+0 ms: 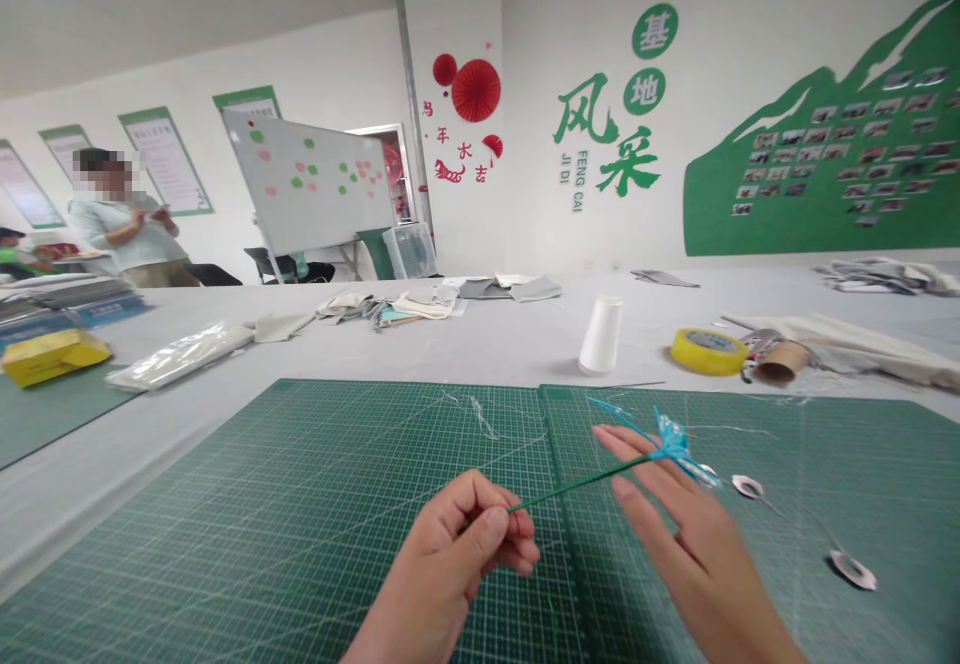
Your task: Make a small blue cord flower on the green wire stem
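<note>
My left hand [469, 534] pinches the lower end of a thin green stem [577, 484] between thumb and fingers. At the stem's far end sits a small blue flower [671, 436] with thin blue strands sticking out to the left and right. My right hand [679, 524] is beside the flower head, its fingers stretched out and apart. Whether the fingers touch the flower I cannot tell. Both hands are above the green cutting mats [337, 484]. Right of my right hand, small pale oval pieces [853, 569] on thin wires lie on the mat.
Behind the mats stand a white thread cone [601, 336], a roll of yellow tape [709, 351] and a brown cardboard tube [781, 362]. Fabric scraps [427, 302] lie at the table's back. To the left are a plastic packet [184, 354] and a yellow box [54, 356]. A person [127, 224] stands far left.
</note>
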Tool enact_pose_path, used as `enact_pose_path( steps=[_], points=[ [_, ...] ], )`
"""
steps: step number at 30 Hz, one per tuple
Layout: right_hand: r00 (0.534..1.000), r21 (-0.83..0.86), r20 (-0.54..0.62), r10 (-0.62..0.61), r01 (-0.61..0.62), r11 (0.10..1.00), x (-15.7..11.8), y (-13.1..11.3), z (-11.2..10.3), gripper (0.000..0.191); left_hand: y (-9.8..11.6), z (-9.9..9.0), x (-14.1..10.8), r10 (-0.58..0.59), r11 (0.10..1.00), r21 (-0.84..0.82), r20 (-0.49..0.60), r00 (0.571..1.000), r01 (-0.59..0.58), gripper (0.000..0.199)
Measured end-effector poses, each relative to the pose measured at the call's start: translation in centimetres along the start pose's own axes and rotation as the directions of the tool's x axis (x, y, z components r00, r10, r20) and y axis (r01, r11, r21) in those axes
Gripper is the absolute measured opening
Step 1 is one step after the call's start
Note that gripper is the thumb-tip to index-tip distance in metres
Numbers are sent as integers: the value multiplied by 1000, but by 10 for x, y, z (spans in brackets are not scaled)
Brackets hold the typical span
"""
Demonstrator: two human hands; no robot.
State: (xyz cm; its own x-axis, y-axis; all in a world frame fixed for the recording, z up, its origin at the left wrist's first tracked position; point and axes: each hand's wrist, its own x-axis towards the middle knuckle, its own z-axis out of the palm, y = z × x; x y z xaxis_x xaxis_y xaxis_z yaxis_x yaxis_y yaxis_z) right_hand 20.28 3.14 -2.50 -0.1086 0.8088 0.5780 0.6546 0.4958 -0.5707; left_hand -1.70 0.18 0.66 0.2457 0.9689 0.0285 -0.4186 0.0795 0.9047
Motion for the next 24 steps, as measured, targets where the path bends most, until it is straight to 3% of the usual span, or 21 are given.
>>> enact_pose_path(
  steps=[4, 8, 10, 12, 15, 21, 24],
  points=[
    [985, 299, 171, -33, -20, 954, -14, -25, 13, 40, -14, 3, 4, -29, 999, -20, 53, 998, 30, 27],
    [951, 488, 308, 27, -182, 854, -22, -39, 31, 35, -22, 4, 7, 3, 1000, -20, 111, 994, -1, 26],
    [945, 444, 312, 100, -238, 864, -21, -41, 34, 26, -22, 3, 7, 32, 999, 26, 58, 998, -34, 22],
    [951, 339, 289, 112, -211, 917, -21, -41, 34, 24, -23, 2, 7, 52, 995, 79, 0, 999, -52, 17],
    [958, 219, 287, 27, -93, 971, -22, -42, 33, 27, -27, -1, 7, 55, 991, 122, -29, 998, -51, 13],
    [963, 107, 242, -119, 95, 990, -25, -44, 32, 26, -29, 2, 7, 107, 938, 335, -25, 994, -92, 15],
    [959, 69, 242, -148, 135, 988, -24, -43, 29, 25, -26, 4, 4, 56, 923, 382, -14, 998, -47, 14]
  ],
)
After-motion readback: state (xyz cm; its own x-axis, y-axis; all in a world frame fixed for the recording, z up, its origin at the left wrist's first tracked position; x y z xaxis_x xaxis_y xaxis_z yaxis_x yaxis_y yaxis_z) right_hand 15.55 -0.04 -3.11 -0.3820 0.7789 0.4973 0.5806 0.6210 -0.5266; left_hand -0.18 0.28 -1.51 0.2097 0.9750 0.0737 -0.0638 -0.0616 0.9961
